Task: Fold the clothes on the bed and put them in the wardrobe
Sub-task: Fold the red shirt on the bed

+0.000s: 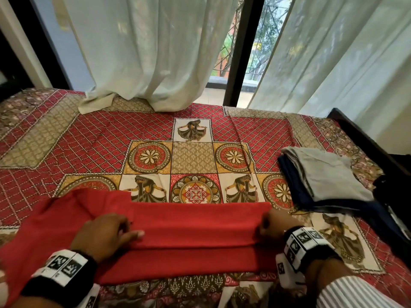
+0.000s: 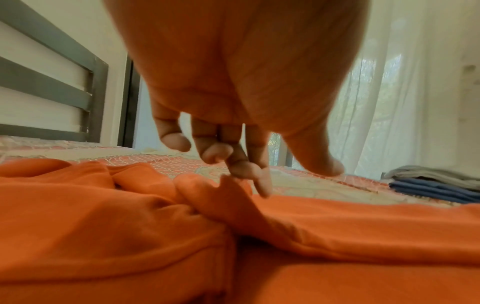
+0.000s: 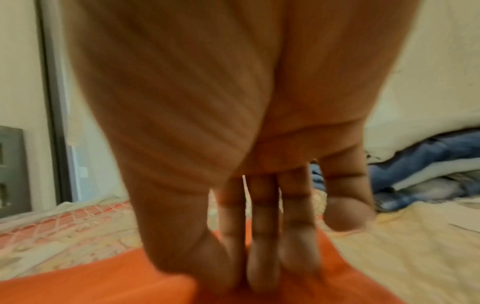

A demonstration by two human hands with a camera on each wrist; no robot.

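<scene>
A red garment [image 1: 195, 232] lies on the bed's near side, folded into a long band, its left part still bunched; it looks orange [image 2: 337, 236] in the wrist views. My left hand [image 1: 133, 232] hovers over the bunched part with loosely curled fingers. Its fingertips [image 2: 262, 185] touch a raised crease, and the thumb stays apart. My right hand [image 1: 264, 225] pinches the band's right end; in the right wrist view the thumb and straight fingers [image 3: 262, 267] close down onto the cloth [image 3: 78, 288].
A folded stack, grey garment [image 1: 329, 174] over navy ones [image 1: 295, 190], sits on the right of the patterned bedspread [image 1: 193, 158]. More dark clothes [image 1: 391, 196] lie at the right edge by the dark bed frame [image 1: 364, 138]. White curtains [image 1: 144, 52] hang onto the far side.
</scene>
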